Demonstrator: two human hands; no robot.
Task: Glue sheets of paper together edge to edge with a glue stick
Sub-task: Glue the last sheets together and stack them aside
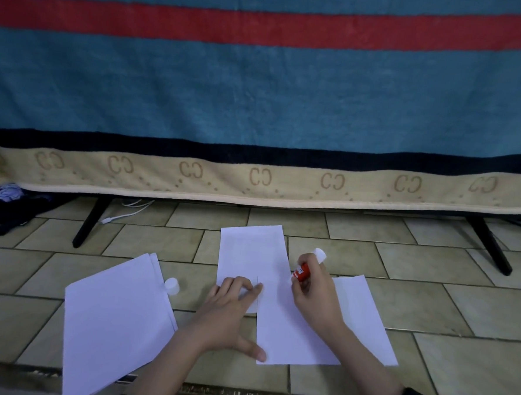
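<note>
On the tiled floor [432,262], right in front of the person, two white sheets meet in the middle; the far sheet [251,251] lies flat and the near sheet [287,330] overlaps its lower edge. The left hand [230,314] is pressed flat on that join, fingers [249,286] spread along the seam and thumb out at the near sheet's bottom corner, gripping nothing. The right hand [314,292] hovers over the near sheet's upper right; its fingers are curled round a red glue stick [303,271], white end pointing up and away. The stick's white cap [171,286] stands loose on the floor, touching the edge of a stack of sheets [114,325] at the left; another sheet [364,316] peeks out from under the right forearm. Behind it all hangs a blue blanket [259,99] with a red stripe and a beige patterned hem; black legs [88,222] stand beneath it, and a white cable [124,212] trails across the tiles.
</note>
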